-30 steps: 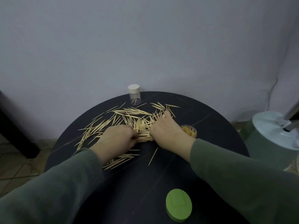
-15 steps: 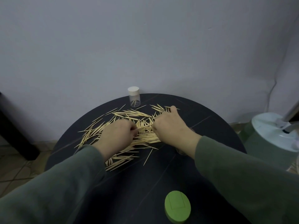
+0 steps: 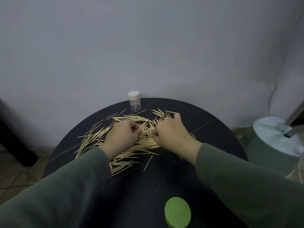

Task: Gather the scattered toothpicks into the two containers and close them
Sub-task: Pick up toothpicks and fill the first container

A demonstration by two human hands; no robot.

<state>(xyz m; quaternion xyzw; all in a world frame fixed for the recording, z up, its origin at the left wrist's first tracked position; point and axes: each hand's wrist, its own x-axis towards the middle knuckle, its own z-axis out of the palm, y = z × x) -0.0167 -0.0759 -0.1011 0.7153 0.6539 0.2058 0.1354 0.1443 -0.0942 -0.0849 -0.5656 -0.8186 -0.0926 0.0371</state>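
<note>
Pale wooden toothpicks (image 3: 131,146) are pinched in small bunches by the curled left hand (image 3: 120,137) and right hand (image 3: 171,134) amid the scatter on the round black desk (image 3: 213,137), with a capped clear plastic container (image 3: 134,101) behind and a green oval lid (image 3: 177,212) near.

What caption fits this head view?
Both hands, left hand and right hand, pinch toothpicks on a round black table beside a capped clear container.

Round black table (image 3: 205,129), toothpicks (image 3: 125,163), capped jar (image 3: 134,101), green lid (image 3: 177,212)
</note>
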